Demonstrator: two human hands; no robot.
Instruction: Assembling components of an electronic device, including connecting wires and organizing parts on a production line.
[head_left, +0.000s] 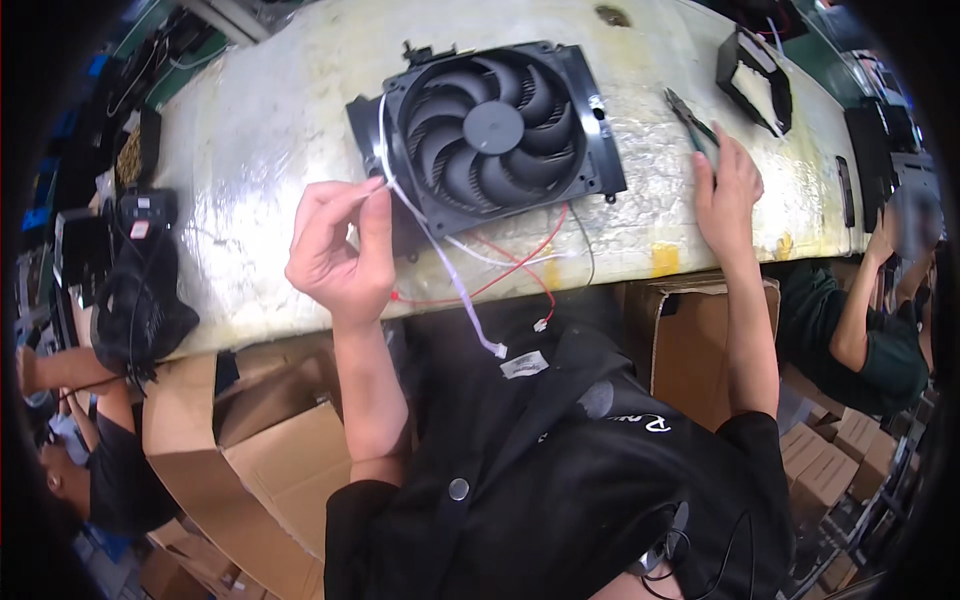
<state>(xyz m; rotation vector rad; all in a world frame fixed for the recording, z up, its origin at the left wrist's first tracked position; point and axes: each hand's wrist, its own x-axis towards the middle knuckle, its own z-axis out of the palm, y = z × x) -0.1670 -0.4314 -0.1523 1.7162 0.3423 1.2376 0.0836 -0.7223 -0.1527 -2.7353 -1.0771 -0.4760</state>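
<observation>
A black cooling fan (494,128) in a square frame lies face up on the bench, in front of me. My left hand (345,245) is closed in a pinch at the fan's left side, thumb and forefinger on a white cable (384,135) running along the frame. Below, a pale purple cable (455,278) hangs over the bench edge and ends in a white connector (498,350). Thin red wires (520,262) trail from the fan's near side. To the right, my right hand (730,195) is closed round the green handles of pliers (684,112), jaws pointing away from me.
A black open box-like part (755,82) stands at the far right. Black equipment with cables (150,290) sits at the left edge. Cardboard boxes (260,440) are below the bench's near edge. Other people are at both sides, one arm (855,310) at right.
</observation>
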